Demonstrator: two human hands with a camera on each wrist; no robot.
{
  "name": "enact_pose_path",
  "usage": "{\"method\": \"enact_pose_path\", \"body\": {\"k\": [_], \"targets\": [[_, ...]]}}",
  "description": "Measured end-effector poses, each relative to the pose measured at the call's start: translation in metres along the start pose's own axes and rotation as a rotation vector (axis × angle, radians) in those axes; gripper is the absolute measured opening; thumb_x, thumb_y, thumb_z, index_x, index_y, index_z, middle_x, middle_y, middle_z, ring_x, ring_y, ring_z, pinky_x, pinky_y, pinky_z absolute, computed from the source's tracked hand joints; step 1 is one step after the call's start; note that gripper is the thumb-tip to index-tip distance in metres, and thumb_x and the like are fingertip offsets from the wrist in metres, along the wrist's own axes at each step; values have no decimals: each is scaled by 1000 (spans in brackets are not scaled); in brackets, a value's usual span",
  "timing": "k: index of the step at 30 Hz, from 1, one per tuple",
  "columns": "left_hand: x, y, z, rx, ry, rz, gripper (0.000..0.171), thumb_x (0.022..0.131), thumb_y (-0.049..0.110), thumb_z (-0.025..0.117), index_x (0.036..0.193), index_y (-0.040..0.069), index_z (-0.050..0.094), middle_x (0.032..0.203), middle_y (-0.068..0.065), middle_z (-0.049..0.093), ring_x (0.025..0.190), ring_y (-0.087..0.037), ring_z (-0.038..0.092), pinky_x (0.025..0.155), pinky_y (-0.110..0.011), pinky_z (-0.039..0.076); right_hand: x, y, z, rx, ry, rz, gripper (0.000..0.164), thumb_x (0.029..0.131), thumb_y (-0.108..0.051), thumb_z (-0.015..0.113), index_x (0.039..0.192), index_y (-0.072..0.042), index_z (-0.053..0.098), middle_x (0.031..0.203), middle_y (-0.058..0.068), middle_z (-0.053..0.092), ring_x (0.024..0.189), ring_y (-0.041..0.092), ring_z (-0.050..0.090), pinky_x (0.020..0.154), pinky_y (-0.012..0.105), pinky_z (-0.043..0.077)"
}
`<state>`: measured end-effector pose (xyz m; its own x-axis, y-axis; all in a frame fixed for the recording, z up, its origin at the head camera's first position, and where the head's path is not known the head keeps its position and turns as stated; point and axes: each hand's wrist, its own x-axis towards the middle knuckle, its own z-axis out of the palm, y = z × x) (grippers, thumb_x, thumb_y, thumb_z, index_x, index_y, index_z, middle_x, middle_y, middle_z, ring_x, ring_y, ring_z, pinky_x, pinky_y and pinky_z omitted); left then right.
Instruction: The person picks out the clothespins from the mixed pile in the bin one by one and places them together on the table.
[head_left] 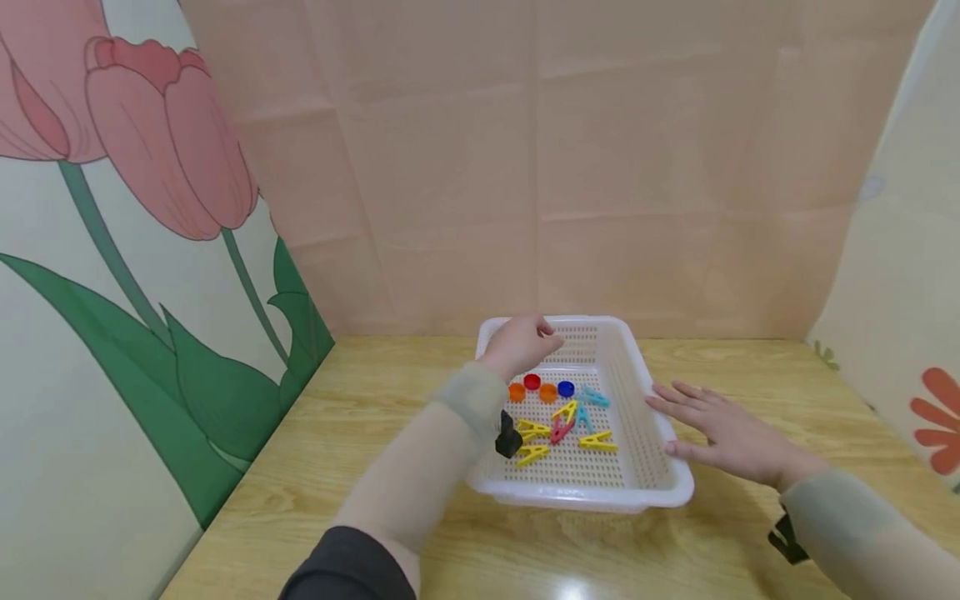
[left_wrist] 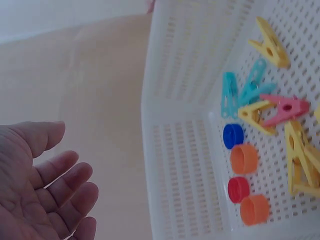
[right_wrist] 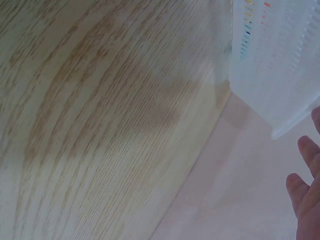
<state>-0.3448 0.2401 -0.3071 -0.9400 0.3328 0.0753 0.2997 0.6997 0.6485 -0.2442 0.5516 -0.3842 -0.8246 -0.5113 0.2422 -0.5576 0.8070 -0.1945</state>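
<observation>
A white perforated plastic basket (head_left: 585, 495) stands on the wooden table. Over its back left part hovers my left hand (head_left: 521, 343), fingers loosely bent with nothing in them; the left wrist view shows the palm (left_wrist: 22, 192) bare. At the basket's right rim is my right hand (head_left: 723, 433), its fingers extended and the fingertips against the edge. Inside, round caps form a row toward the back: a blue cap (head_left: 566, 389), a red cap (head_left: 532, 382) and two orange caps (head_left: 548, 392). In front of them lie several yellow clothespins (head_left: 597, 442), a pink clothespin (head_left: 561, 430) and light blue clothespins (head_left: 593, 397).
The wooden table (head_left: 360, 467) surrounds the basket. A beige sheet (head_left: 450, 167) hangs behind it. On the left rises a wall panel with printed tulips (head_left: 165, 142), and on the right a pale panel with a red flower (head_left: 941, 417).
</observation>
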Motion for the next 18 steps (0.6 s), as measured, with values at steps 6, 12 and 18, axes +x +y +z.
{"method": "enact_pose_path", "body": {"k": [6, 12, 18], "targets": [[3, 11, 16, 9, -34, -24, 23, 92, 39, 62, 105, 19, 64, 95, 6, 62, 78, -14, 56, 67, -28, 48, 1, 0, -1, 0, -3, 4, 66, 88, -42, 65, 147, -25, 40, 151, 7, 37, 136, 45, 29, 109, 60, 16], [11, 7, 33, 18, -57, -70, 17, 91, 36, 65, 90, 20, 62, 83, 5, 59, 72, -14, 54, 64, -28, 45, 0, 0, -1, 12, -9, 15, 66, 89, -42, 65, 147, -26, 40, 151, 6, 37, 136, 45, 29, 107, 63, 18], [22, 1, 47, 79, -88, -97, 19, 90, 35, 66, 84, 17, 61, 76, 3, 58, 64, -13, 54, 60, -29, 43, 1, 0, -2, 38, -17, 25, 66, 89, -41, 65, 148, -26, 39, 152, 7, 36, 137, 45, 27, 104, 66, 19]]}}
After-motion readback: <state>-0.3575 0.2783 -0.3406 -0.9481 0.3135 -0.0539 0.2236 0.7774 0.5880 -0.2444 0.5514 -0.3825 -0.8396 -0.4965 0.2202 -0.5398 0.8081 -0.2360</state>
